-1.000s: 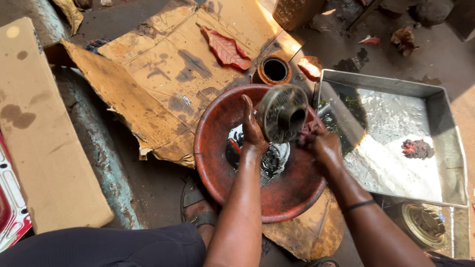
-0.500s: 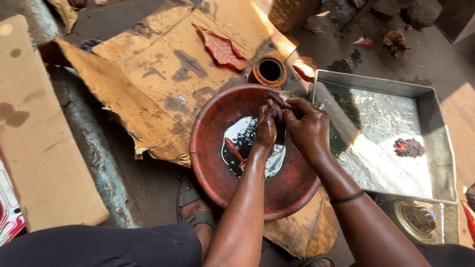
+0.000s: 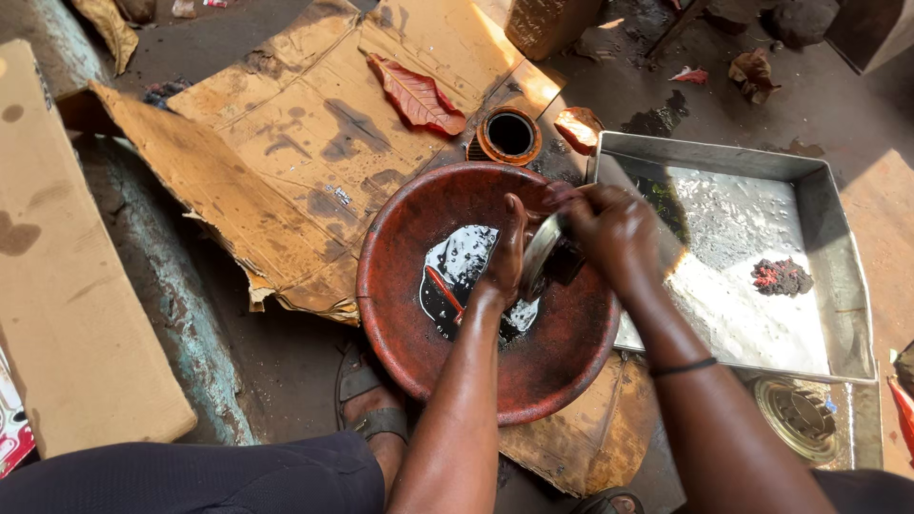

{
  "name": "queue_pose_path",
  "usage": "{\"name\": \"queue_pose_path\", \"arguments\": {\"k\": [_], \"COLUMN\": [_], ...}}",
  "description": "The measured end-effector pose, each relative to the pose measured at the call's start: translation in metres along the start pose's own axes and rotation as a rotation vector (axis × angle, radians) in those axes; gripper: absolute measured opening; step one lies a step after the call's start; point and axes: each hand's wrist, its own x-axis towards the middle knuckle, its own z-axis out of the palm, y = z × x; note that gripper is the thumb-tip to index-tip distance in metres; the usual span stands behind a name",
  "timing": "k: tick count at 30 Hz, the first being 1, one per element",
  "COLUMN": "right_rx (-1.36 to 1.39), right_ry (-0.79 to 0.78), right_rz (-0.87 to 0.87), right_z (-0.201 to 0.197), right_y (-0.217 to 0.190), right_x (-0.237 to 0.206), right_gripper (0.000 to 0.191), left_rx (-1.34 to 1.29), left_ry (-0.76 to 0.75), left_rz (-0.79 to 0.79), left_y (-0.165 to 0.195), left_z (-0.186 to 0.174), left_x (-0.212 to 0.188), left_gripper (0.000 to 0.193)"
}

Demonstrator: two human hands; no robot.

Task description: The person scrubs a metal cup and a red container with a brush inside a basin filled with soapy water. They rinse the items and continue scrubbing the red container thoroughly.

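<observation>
Round metal part (image 3: 539, 255) over red bowl (image 3: 400, 314)

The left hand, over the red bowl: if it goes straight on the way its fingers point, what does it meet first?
Probably the far rim of the red bowl, then the round rusty ring; the left hand points away from the body, though depth is unclear.

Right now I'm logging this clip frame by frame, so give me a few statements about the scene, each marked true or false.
1. Both hands, the left hand and the right hand, are over the red bowl. True.
2. The bowl is dry. False: dark liquid pools in its bottom.
3. The hands hold a round metal part. True.
4. The metal tray lies left of the bowl. False: it lies to the right.
5. A red leaf lies on the cardboard. True.
</observation>
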Motion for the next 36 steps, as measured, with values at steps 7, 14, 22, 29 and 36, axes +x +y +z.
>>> {"name": "queue_pose_path", "arguments": {"k": [7, 14, 22, 29, 36], "right_rx": [0.277, 1.419, 1.196, -0.040, 0.438], "right_ry": [-0.112, -0.060, -0.031, -0.017, -0.047], "right_rz": [0.372, -0.004, 0.004, -0.276, 0.007], "right_z": [-0.016, -0.080, -0.054, 0.017, 0.000], "right_y": [0.075, 0.039, -0.015, -0.017, 0.020], "right_x": [0.021, 0.028, 0.015, -0.019, 0.015], "right_gripper": [0.017, 0.010, 0.037, 0.015, 0.014], "left_rx": [-0.179, -0.195, -0.329, -0.428, -0.380], "left_ry": [0.028, 0.185, 0.132, -0.003, -0.014], "left_rz": [-0.037, -0.036, -0.058, -0.152, -0.135], "left_y": [0.047, 0.038, 0.047, 0.056, 0.055], "left_z": [0.014, 0.002, 0.008, 0.014, 0.024], "left_x": [-0.022, -0.018, -0.024, -0.029, -0.030], "left_gripper": [0.099, 0.105, 0.101, 0.104, 0.109]}}
